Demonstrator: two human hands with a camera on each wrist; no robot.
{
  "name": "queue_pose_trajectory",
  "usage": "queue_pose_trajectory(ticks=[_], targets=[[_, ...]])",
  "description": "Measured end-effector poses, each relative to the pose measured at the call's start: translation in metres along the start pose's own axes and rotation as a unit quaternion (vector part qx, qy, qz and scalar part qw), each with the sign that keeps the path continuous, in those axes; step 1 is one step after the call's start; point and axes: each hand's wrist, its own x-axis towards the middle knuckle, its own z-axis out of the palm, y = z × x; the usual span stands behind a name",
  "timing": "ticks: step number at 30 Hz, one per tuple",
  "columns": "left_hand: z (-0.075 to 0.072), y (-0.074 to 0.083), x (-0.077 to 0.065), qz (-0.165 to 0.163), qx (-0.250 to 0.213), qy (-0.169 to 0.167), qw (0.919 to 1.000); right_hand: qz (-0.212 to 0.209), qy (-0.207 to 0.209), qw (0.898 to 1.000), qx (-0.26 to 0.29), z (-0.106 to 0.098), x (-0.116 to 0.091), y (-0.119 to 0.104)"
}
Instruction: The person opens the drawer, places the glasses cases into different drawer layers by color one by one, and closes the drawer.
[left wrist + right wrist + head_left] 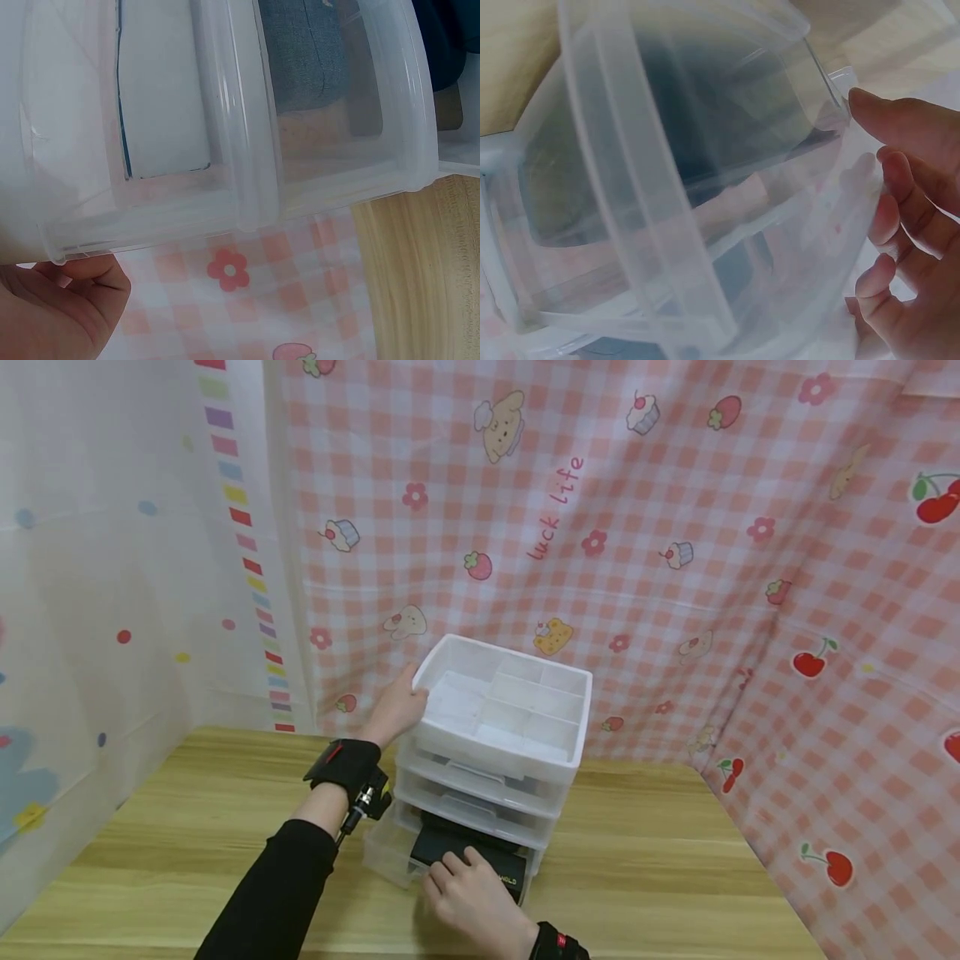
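A translucent white plastic drawer unit [498,758] stands on the table, with a divided tray on top. My left hand [397,708] grips the tray's left rim; in the left wrist view its fingers [105,289] curl at the unit's edge. The lowest drawer [388,852] is pulled out and holds a black flat case [435,845] with gold lettering. At that drawer's front is my right hand [476,897]. In the right wrist view its thumb and fingers [907,124] pinch the drawer's front edge, with dark contents showing through the plastic.
Through the closed drawers show a white box [165,90] and a blue denim-like item [304,60]. The wooden table [637,860] extends on both sides of the unit. Behind hangs a pink checked cloth [450,510]; another patterned cloth [885,710] hangs at the right.
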Motion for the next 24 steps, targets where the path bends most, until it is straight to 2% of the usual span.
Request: queue_pose_trajectory(ticks=[6, 24], targets=[[0.000, 0.000, 0.001, -0.008, 0.002, -0.002, 1.0000, 0.009, 0.028, 0.999, -0.015, 0.004, 0.002, 0.001], [-0.001, 0.001, 0.000, -0.006, 0.000, -0.004, 1.0000, 0.040, 0.003, 0.999, -0.033, 0.028, -0.003, 0.016]])
